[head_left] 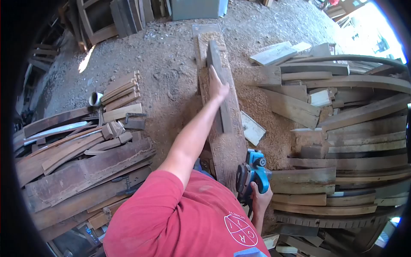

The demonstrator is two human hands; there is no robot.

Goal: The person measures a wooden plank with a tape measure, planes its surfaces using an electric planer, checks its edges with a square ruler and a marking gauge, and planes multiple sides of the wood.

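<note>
A long wooden beam dusted with shavings runs away from the body. On it lies a narrower dark board, lengthwise. My left hand grips this board near its middle, thumb and fingers around its edges. At the near end of the beam, on its right side, my right hand is wrapped around the handle of a teal power planer. The planer is apart from the dark board. Its underside is not clearly visible.
Stacked planks fill the right side, and more boards lie at left. A white offcut rests beside the beam. Sawdust covers the ground. A grey-green box stands beyond the far end, near leaning frames.
</note>
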